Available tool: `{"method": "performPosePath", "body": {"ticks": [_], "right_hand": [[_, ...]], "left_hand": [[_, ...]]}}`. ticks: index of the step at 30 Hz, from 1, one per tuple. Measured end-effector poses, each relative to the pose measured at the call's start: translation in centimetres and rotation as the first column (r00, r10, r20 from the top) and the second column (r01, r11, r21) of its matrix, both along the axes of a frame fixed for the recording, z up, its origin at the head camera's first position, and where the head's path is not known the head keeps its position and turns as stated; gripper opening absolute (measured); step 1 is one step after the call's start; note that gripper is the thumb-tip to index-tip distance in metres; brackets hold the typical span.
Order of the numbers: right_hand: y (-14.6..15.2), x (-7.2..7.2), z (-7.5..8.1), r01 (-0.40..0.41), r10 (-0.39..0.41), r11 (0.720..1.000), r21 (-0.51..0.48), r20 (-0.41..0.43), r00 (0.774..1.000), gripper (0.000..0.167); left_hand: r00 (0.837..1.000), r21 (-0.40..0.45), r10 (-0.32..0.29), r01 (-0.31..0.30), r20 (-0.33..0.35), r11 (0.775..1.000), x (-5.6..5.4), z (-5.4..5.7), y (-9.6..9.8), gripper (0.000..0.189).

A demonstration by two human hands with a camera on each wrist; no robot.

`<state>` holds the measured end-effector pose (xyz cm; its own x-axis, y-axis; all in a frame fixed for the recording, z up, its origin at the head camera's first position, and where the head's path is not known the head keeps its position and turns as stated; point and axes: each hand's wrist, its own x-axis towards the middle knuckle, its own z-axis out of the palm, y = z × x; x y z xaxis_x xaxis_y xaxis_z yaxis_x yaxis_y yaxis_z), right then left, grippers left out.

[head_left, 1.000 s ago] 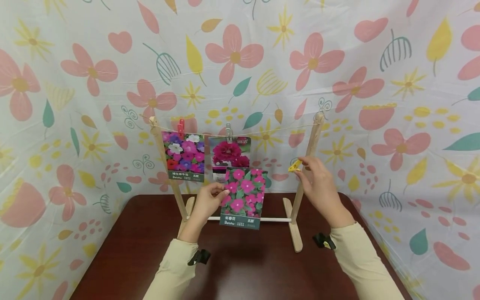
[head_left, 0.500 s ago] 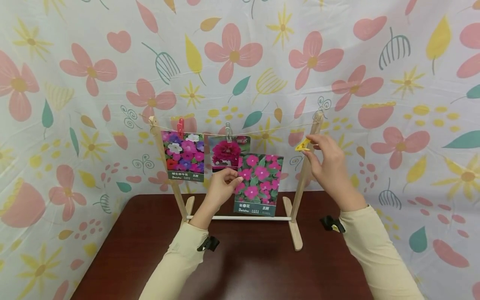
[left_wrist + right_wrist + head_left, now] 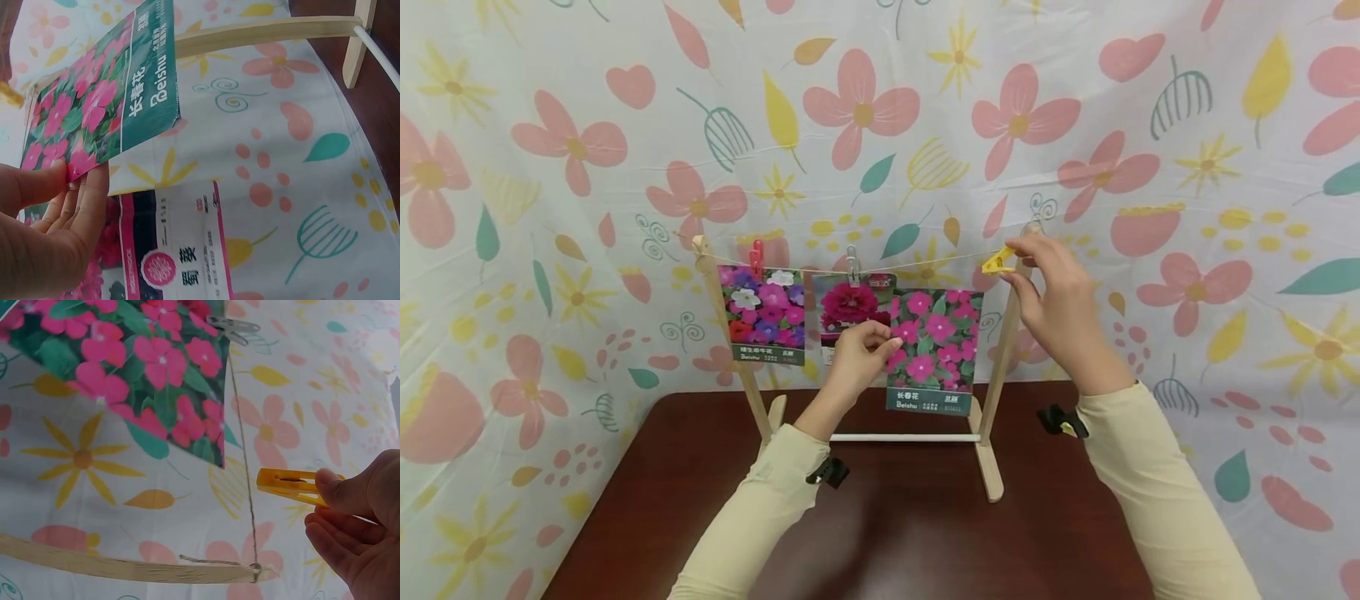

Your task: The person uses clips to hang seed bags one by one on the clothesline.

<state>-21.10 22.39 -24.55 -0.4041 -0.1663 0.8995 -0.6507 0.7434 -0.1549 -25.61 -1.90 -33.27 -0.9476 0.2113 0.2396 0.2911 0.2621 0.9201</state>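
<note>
My left hand [image 3: 859,358] pinches the left edge of a seed packet [image 3: 934,350] with pink flowers and a green bottom band. The packet hangs upright just below the string [image 3: 958,259], right of the middle packet. Between right thumb and fingers, my right hand [image 3: 1056,300] holds a yellow clothespin [image 3: 998,262] close to the string. In the right wrist view the clothespin [image 3: 287,482] points toward the string, apart from the packet's corner. The left wrist view shows my thumb on the packet's [image 3: 81,100] printed face and my fingers behind it.
A wooden stand with two posts [image 3: 1004,350] carries the string over a dark red table [image 3: 880,533]. A red clothespin [image 3: 757,258] holds a petunia packet [image 3: 763,321] at left. A clear clothespin [image 3: 853,265] holds a magenta-flower packet [image 3: 846,304], partly covered by my left hand.
The pink-flower packet has moved up and right with my left hand, from in front of the middle packet to beside it. My right hand has raised the yellow clothespin to the string's height.
</note>
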Motion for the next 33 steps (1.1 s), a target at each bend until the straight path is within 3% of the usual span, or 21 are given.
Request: {"method": "performPosePath", "body": {"ticks": [15, 26, 33], "right_hand": [[-0.4, -1.0, 2.9, -0.006, 0.006, 0.999, 0.049, -0.002, 1.000, 0.028], [-0.5, -1.3, 3.8, -0.004, -0.004, 0.996, 0.087, 0.096, 0.995, 0.025], [-0.9, -1.8, 4.8, -0.008, -0.017, 0.992, 0.125, 0.196, 0.980, 0.021]], "left_hand": [[0.999, 0.110, -0.037, 0.033, 0.039, 0.993, -0.5, 1.0, 1.9, 0.014], [0.998, 0.106, -0.032, 0.026, 0.048, 0.994, -0.9, 1.3, 2.7, 0.013], [0.999, 0.127, -0.026, 0.020, 0.044, 0.992, -1.0, 1.7, 2.9, 0.014]]}}
